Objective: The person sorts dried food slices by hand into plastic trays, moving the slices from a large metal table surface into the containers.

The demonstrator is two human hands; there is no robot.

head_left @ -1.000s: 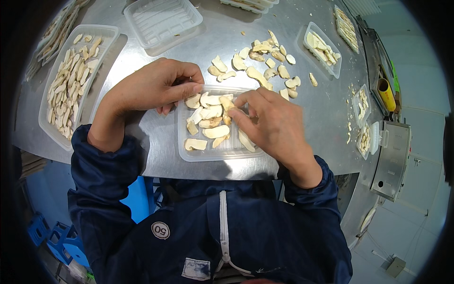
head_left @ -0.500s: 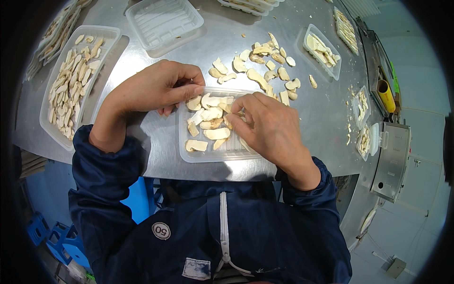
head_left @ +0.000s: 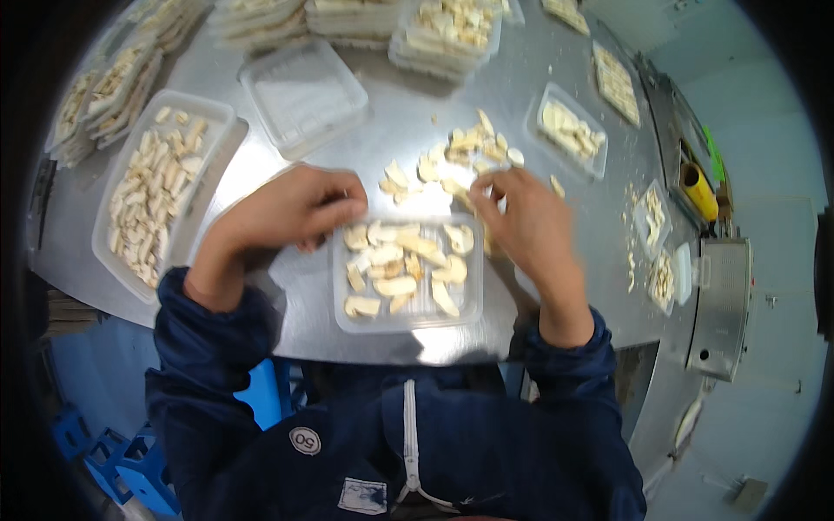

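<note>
A clear plastic tray (head_left: 408, 323) lies in front of me with pale, brown-edged mushroom slices (head_left: 395, 285) spread inside it. My left hand (head_left: 300, 207) is curled beside the tray's far left corner, thumb and forefinger drawn together; whether anything is between them is hidden. Beyond the tray's far right corner, my right hand (head_left: 532, 221) hovers, slightly blurred, with thumb and forefinger apart and nothing visible between them. Its fingertips are close to the loose mushroom slices (head_left: 473, 143) heaped on the steel table (head_left: 304, 326).
A larger tray (head_left: 228, 122) of small mushroom pieces stands at left. Behind are an unfilled tray (head_left: 306, 95) and stacked filled trays (head_left: 443, 56). A smaller filled tray (head_left: 599, 161) sits at right, near small containers (head_left: 662, 300) and a yellow roll (head_left: 699, 191).
My right hand has lifted out of the tray and moved away to the right, uncovering slices on the tray's right side. My left hand stays near the corner. The view has shifted, showing more behind.
</note>
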